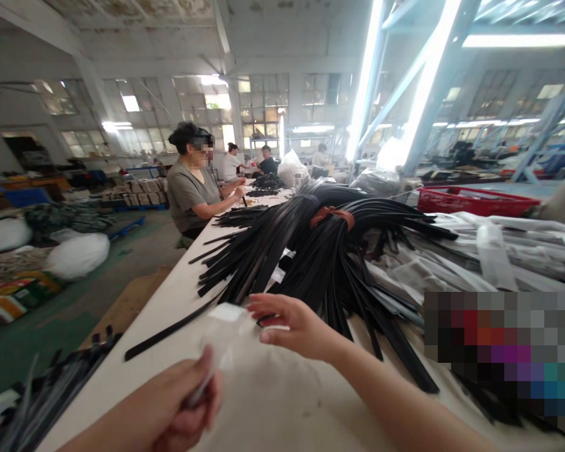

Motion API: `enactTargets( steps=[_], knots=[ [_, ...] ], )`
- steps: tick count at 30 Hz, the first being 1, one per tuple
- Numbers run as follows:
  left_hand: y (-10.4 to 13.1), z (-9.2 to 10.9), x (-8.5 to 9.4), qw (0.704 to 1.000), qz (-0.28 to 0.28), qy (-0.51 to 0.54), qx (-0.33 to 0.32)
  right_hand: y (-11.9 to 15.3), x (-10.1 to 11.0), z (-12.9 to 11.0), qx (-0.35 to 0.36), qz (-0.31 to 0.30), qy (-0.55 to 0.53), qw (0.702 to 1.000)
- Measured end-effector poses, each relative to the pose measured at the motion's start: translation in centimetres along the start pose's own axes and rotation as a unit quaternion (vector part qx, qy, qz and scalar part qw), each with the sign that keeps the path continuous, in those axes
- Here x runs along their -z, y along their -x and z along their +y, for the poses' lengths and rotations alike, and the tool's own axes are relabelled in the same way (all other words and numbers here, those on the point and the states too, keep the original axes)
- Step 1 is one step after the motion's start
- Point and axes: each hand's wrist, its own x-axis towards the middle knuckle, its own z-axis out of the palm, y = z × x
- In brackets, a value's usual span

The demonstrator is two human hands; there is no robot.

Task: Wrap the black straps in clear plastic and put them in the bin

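My left hand (pixel 188 402) is closed, thumb against curled fingers, on a clear plastic sleeve (pixel 226 320) that is blurred and stands up from the fist. Just right of the sleeve's upper end, my right hand (pixel 301 329) is held with thumb and fingers apart. A small dark curved piece shows between that thumb and the fingers; I cannot tell whether it is touched. Beyond the hands lies a big heap of black straps (pixel 320 263), one bundle tied with a brown band (pixel 332 217). A single black strap (pixel 169 329) sticks out to the left across the pale table (pixel 263 402).
White plastic-wrapped strips (pixel 494 251) are piled on the right before a red crate (pixel 475 199). At the table's left edge a co-worker (pixel 193 182) handles small pieces. More dark strips (pixel 51 389) stand below the edge at lower left. A pixelated patch covers the lower right.
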Motion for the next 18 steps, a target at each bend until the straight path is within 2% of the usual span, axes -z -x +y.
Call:
enactTargets(
  steps=[2, 4, 5, 7, 8, 9, 11, 12, 13, 14, 18],
  knots=[
    [-3.0, 2.1, -1.3, 0.994, -0.08, 0.071, -0.001, -0.2, 0.3, 0.4, -0.039, 0.016, -0.092, 0.995],
    [-6.0, 3.7, -2.7, 0.989, -0.117, 0.086, -0.002, -0.6, 0.7, 0.7, -0.077, 0.073, -0.121, 0.987],
    [-7.2, 4.1, -3.1, 0.99, -0.118, 0.077, -0.009, -0.9, 1.0, 0.8, -0.093, 0.119, -0.116, 0.982],
    [-8.8, 4.3, -3.5, 0.995, -0.072, 0.036, -0.051, -1.3, 1.6, 0.9, -0.117, 0.224, -0.095, 0.963],
    [-9.3, 4.2, -3.3, 0.995, -0.023, 0.003, -0.093, -1.5, 1.8, 1.0, -0.13, 0.264, -0.089, 0.952],
    [-9.6, 4.1, -3.0, 0.987, 0.049, -0.032, -0.149, -1.6, 2.0, 1.1, -0.144, 0.283, -0.088, 0.944],
    [-9.7, 4.0, -2.3, 0.934, 0.206, -0.087, -0.28, -1.6, 1.8, 1.3, -0.181, 0.255, -0.102, 0.945],
    [-9.6, 4.1, -2.0, 0.904, 0.252, -0.098, -0.332, -1.5, 1.5, 1.3, -0.197, 0.215, -0.111, 0.95],
    [-9.5, 4.2, -1.8, 0.886, 0.266, -0.099, -0.365, -1.3, 1.0, 1.4, -0.208, 0.169, -0.115, 0.957],
    [-9.4, 4.4, -1.6, 0.886, 0.253, -0.093, -0.377, -1.1, 0.4, 1.3, -0.214, 0.122, -0.115, 0.962],
    [-8.8, 4.9, -1.4, 0.932, 0.133, -0.032, -0.335, -0.6, -1.2, 0.8, -0.202, -0.023, -0.084, 0.976]
  ],
)
